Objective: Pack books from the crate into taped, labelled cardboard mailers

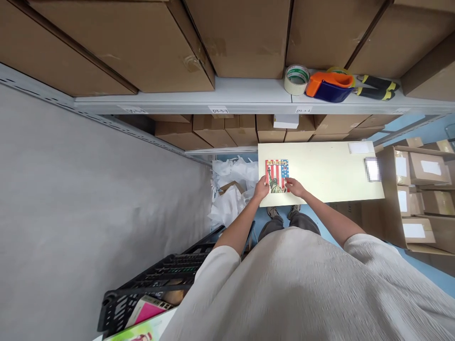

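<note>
- From my distant place, I look through the head camera and see a book [276, 176] with stripes, stars and a statue on its cover.
- This book is at the left end of the pale table [330, 173]; I cannot tell if it rests there or is held a little above.
- The left hand [261, 187] has its fingers closed on the left edge of the book.
- The right hand [295, 186] has its fingers closed on the right edge of the same book.
- At the table's right end I see a white paper [359, 148] and, near it, an object with a blurred surface [372, 169].
- On the shelf [249, 92], a tape roll [295, 88], an orange and blue dispenser [329, 90] and black-and-yellow handles [377, 89] lie before brown boxes [238, 38].
- Left of the table are crumpled white sheets [229, 203]; closer to the body stands a black crate [174, 259].
</note>
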A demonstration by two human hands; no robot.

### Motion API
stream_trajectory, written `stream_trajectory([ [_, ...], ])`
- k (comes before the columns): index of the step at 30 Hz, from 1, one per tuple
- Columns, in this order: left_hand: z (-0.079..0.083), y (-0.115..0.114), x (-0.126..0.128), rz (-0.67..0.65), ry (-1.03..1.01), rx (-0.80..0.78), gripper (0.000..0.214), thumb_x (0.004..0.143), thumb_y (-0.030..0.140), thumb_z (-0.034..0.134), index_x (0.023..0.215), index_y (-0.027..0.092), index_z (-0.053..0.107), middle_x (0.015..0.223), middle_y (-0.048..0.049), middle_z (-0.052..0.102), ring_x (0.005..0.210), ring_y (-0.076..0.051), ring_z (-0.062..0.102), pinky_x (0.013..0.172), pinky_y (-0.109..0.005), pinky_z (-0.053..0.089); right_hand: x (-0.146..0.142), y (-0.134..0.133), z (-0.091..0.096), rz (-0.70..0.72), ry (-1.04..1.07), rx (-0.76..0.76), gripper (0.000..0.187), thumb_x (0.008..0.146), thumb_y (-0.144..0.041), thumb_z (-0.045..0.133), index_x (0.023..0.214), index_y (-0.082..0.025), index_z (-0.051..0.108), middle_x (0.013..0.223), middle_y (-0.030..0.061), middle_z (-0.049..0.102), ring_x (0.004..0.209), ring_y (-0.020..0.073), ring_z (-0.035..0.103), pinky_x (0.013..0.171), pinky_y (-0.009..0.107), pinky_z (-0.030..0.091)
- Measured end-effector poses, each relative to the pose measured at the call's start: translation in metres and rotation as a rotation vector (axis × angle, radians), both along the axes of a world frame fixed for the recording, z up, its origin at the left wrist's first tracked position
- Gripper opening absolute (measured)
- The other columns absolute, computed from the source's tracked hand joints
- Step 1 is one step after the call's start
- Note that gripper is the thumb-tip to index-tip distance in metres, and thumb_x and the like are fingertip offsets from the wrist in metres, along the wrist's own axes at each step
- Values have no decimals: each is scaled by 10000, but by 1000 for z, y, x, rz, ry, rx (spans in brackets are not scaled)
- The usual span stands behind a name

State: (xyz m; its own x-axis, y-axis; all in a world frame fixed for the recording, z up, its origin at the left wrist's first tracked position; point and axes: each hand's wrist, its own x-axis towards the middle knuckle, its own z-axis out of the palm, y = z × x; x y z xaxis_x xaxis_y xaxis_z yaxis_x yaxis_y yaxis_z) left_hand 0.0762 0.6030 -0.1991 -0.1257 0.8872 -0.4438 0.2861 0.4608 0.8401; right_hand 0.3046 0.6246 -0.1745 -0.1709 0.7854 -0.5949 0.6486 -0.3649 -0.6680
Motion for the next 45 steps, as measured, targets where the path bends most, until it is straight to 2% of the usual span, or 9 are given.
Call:
stream_trajectory([
  [2, 2, -10, -3, -170, 162, 69, 540, 912, 150, 676, 1449, 212, 660, 1524, -141, 680, 1462, -312, 613, 1261, -464, 463, -1, -3, -2, 77, -58, 62, 532, 1003, -305, 575, 1513, -182, 657, 1633, 155, 572, 1480, 325, 577, 1255, 494, 456],
  [5, 7, -31, -3, -524, 372, 162, 606, 939, 69, 539, 1530, 184, 606, 1638, -134, 584, 1568, -276, 497, 1330, -447, 371, 1, -10, -5, 263, -136, 173, 485, 1027, -249, 515, 1472, -156, 683, 1553, 166, 636, 1468, 302, 581, 1250, 465, 464],
  [7, 10, -43, -2, -719, 484, 171, 648, 934, 54, 510, 1567, 172, 573, 1686, -144, 528, 1605, -286, 441, 1356, -492, 312, 3, -17, -7, 392, -187, 228, 477, 1035, -225, 488, 1462, -155, 688, 1532, 164, 652, 1454, 298, 590, 1241, 459, 473],
  [10, 12, -54, 1, -854, 588, 146, 721, 926, 64, 498, 1638, 175, 493, 1765, -151, 407, 1654, -309, 351, 1375, -568, 223, 5, -23, -10, 533, -276, 289, 515, 1028, -215, 488, 1514, -161, 651, 1629, 163, 575, 1507, 317, 543, 1270, 480, 437],
  [18, 8, -31, -1, -880, 647, -5, 848, 947, 129, 474, 1760, 151, 236, 1859, -129, 124, 1729, -306, 98, 1389, -607, 90, -11, -8, -13, 707, -350, 303, 670, 992, -253, 535, 1626, -43, 488, 1797, 228, 283, 1679, 356, 257, 1348, 494, 305],
  [25, 2, -2, -6, -863, 642, -74, 904, 950, 224, 523, 1777, 172, 162, 1864, -124, 83, 1730, -327, 64, 1389, -609, 69, -12, -13, -1, 737, -423, 326, 668, 1017, -233, 429, 1661, -53, 445, 1789, 206, 320, 1629, 358, 350, 1321, 517, 316],
  [34, 5, 20, -20, -905, 631, -134, 929, 983, 293, 528, 1786, 209, 70, 1867, -88, -39, 1734, -289, -25, 1387, -606, 37, -21, 4, 0, 802, -553, 203, 809, 1019, -325, 452, 1776, -164, 218, 1862, 97, 53, 1709, 366, 122, 1360, 583, 165],
  [40, 14, 31, -28, -913, 640, -145, 916, 989, 299, 521, 1785, 203, 78, 1864, -83, -58, 1734, -269, -37, 1390, -579, 5, -33, 22, 0, 793, -593, 158, 840, 1012, -347, 446, 1787, -191, 161, 1868, 75, 26, 1715, 360, 82, 1372, 590, 127],
  [45, 11, 40, -31, -930, 631, -152, 950, 988, 336, 541, 1786, 232, 36, 1862, -72, -91, 1731, -265, -63, 1388, -585, 20, -39, 31, 2, 797, -615, 132, 846, 1018, -361, 451, 1788, -190, 144, 1869, 73, -5, 1716, 356, 71, 1376, 580, 114],
])
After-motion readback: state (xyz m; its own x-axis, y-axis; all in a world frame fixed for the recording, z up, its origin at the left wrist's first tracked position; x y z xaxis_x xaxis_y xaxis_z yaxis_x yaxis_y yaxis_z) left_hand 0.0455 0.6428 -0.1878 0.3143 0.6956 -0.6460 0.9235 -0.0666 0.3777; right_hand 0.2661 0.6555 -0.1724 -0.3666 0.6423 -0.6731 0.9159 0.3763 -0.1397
